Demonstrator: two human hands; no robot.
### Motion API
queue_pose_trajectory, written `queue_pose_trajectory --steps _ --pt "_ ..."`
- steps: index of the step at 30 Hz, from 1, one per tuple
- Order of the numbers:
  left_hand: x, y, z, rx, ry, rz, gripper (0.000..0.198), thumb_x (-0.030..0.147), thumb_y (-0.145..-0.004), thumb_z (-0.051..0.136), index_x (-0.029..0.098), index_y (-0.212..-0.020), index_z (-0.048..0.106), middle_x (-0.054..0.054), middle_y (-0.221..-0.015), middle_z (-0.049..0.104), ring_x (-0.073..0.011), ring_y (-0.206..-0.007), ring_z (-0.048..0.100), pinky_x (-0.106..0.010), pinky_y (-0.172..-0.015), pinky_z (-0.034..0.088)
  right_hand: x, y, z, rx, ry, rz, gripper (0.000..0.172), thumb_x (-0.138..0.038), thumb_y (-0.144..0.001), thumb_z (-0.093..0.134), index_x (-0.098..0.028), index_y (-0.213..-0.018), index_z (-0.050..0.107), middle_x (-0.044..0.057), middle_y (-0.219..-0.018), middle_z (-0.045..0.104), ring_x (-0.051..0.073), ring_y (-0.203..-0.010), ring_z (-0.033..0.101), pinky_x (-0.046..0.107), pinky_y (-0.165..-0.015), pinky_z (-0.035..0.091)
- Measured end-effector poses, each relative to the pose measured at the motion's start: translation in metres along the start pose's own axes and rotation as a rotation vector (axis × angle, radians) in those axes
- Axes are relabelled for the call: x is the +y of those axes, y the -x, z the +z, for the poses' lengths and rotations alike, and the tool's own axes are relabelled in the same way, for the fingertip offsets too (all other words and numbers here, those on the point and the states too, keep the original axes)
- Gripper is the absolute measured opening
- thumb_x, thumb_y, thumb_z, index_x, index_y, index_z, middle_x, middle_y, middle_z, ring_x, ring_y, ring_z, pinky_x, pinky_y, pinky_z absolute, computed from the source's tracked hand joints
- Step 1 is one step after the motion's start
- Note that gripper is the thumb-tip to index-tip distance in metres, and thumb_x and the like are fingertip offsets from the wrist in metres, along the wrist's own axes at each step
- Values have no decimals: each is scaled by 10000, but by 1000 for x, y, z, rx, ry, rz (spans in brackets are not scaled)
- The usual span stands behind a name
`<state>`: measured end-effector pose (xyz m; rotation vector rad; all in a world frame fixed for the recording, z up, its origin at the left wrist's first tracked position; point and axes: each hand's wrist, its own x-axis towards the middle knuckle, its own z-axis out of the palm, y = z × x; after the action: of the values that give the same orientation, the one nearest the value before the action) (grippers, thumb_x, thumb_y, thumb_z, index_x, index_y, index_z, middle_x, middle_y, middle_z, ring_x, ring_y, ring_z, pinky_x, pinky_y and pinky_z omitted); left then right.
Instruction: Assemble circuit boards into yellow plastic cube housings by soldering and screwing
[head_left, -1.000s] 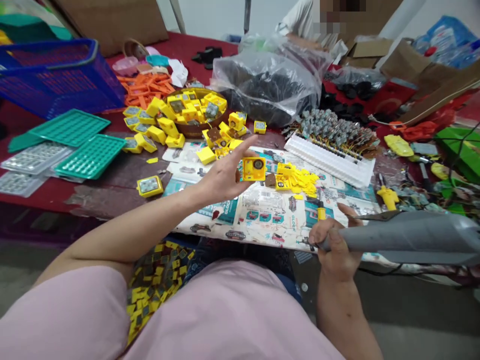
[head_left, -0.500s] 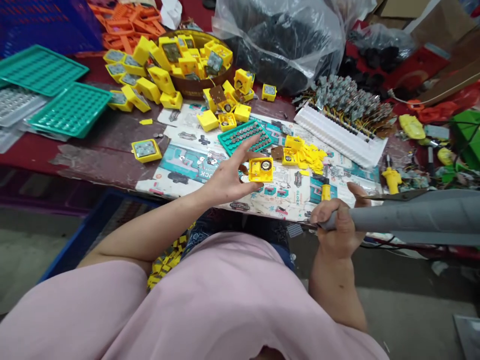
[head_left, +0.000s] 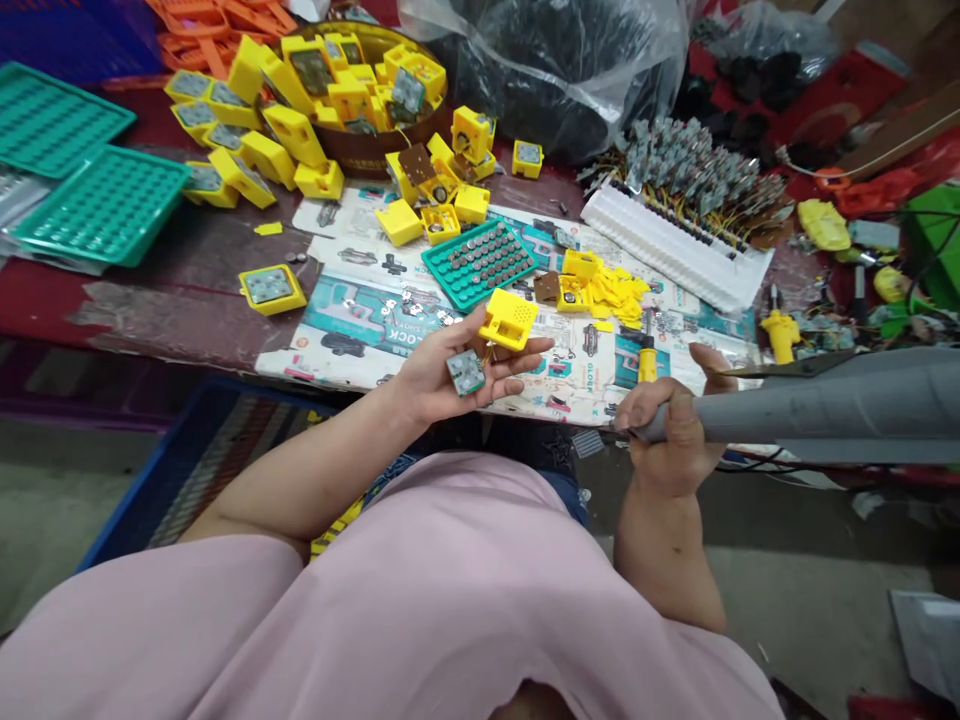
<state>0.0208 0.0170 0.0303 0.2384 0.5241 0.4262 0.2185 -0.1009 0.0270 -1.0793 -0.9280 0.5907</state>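
Note:
My left hand (head_left: 442,372) is turned palm up above the front of the table, holding a small yellow plastic case (head_left: 510,320). The case's face with a patch of small holes points up. Beside it on the palm lies a grey-green circuit board (head_left: 466,372), with thin wires between the two. My right hand (head_left: 675,430) has its fingers wrapped around the narrow end of a long grey tapered tube (head_left: 810,410), whose kind I cannot make out. Just beyond my left hand sits a green tray (head_left: 457,297) of round button cells.
Several yellow cases (head_left: 296,135) are heaped around a round tin (head_left: 367,152). Yellow plastic pieces (head_left: 616,295) and a yellow-handled screwdriver (head_left: 647,362) lie on the printed cardboard (head_left: 360,310). A white foam holder (head_left: 667,250) with wired parts stands at right, green trays (head_left: 105,205) at left.
My left hand has rolled palm up, turning the yellow case from its open inside to its holed face. The circuit board now shows on the palm. My right hand keeps its grip.

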Motion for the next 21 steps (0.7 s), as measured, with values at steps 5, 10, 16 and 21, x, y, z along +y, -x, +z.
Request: queue_pose_trajectory --steps 5,10,16,21 --pt "-6 0 3 97 -101 37 474 361 -1042 334 72 -1347 555 -180 -1128 744 -184 -822 741 -257 -630 564 0 0 0 -1 -5 -8 345 -417 -810 752 -263 -1087 615 -98 -502 528 92 -393 484 218 -409 433" --pt "-15 -1 3 132 -206 131 348 284 -990 486 120 -1271 609 -151 -1186 730 -192 -926 734 -240 -666 555 1 0 0 -27 -14 -32 319 -393 -831 732 -242 -1096 637 -93 -512 520 88 -401 493 215 -406 442" --pt "-16 -3 -1 119 -231 178 246 266 -906 616 156 -1125 645 -112 -1104 744 -206 -952 732 -237 -658 556 3 -1 -1 -17 -11 -30 382 -391 -824 739 -255 -1151 597 -102 -505 526 97 -396 490 227 -415 449" --pt "-20 -4 -5 97 -298 209 322 328 -845 691 173 -1121 631 -97 -1109 725 -183 -950 716 -218 -670 547 2 -1 -2 -10 4 -20 426 -423 -810 745 -262 -1162 567 -111 -498 521 101 -385 482 232 -406 433"
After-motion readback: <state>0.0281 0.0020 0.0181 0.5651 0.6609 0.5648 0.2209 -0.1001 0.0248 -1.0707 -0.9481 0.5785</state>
